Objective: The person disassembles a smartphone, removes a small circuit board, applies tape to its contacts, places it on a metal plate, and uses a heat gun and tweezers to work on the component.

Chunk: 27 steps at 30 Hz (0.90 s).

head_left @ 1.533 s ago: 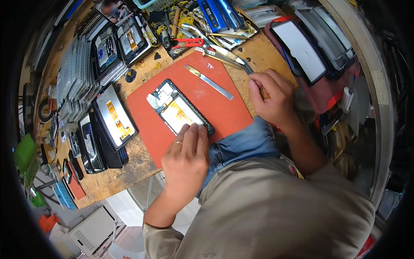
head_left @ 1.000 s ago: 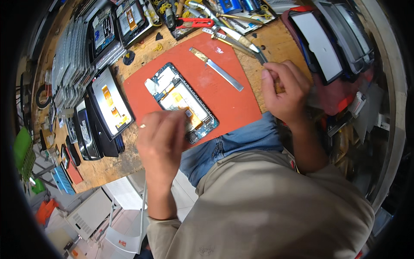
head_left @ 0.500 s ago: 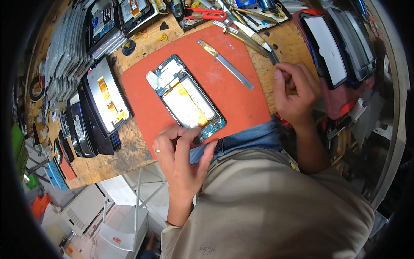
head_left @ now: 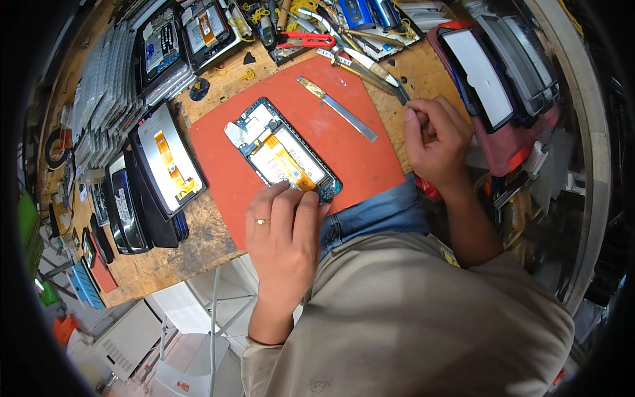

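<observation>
Head view: the opened phone [head_left: 283,154] lies flat and diagonal on the red mat [head_left: 218,142] at frame centre, internals and orange flex cable exposed. The left hand [head_left: 281,231] rests below it, fingers together and extended, tips pressing the phone's lower end. The right hand [head_left: 434,140], centre right, is curled with fingers closed; whether it holds anything cannot be told. The phone appears light, stiff and fragile; grip by the frame edges, not the cable. A metal spatula [head_left: 337,108] lies upper centre
</observation>
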Motion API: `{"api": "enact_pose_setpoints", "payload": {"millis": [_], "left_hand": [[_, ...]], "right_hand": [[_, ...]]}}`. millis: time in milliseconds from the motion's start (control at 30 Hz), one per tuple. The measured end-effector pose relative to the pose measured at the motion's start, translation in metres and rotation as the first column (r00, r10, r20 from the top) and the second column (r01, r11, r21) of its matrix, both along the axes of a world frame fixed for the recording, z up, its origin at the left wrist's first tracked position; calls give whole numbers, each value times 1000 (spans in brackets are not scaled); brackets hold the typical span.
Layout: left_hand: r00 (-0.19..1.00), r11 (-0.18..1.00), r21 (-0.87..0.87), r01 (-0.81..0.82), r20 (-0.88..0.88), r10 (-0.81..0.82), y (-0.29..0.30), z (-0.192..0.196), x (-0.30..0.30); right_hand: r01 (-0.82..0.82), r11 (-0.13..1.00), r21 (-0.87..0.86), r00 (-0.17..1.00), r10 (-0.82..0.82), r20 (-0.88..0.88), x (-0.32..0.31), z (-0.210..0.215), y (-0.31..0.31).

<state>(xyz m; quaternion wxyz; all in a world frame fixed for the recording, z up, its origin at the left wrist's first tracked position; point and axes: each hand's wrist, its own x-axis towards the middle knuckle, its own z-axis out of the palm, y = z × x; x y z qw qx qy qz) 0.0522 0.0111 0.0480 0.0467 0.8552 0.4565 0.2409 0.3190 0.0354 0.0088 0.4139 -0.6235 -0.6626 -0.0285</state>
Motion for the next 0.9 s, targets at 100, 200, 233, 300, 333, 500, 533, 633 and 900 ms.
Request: {"api": "enact_pose_setpoints", "payload": {"millis": [100,200,233,300,333,500,533,633,900], "left_hand": [[999,998,49,-27,19,26,-2,-6,5],[999,995,93,-38,30,36,-3,-13,5],[999,993,109,-39,31,35,-4,-15,5],[997,997,59,-46,67,42,-5,-16,3],[995,998,25,-51,90,49,-6,-16,2],[985,999,-14,-51,163,52,-9,-11,2],[982,998,-18,-53,181,55,-9,-11,3],[981,998,-29,-56,185,61,-8,-12,4],[986,996,65,-55,161,44,-6,-22,3]], "right_hand": [[10,1000,1,1000,-10,4,0,0,-1],[12,1000,6,1000,-12,-2,0,-2,-2],[8,1000,-7,1000,-8,-22,0,-3,-3],[8,1000,9,1000,-8,23,1,-4,-3],[6,1000,13,999,-6,39,1,-4,-3],[-46,999,-8,998,46,-36,-4,0,-3],[-61,998,-12,997,60,-55,-5,2,-2],[-83,987,-138,966,46,-253,-6,12,-2],[-79,997,24,976,83,-201,5,36,35]]}}
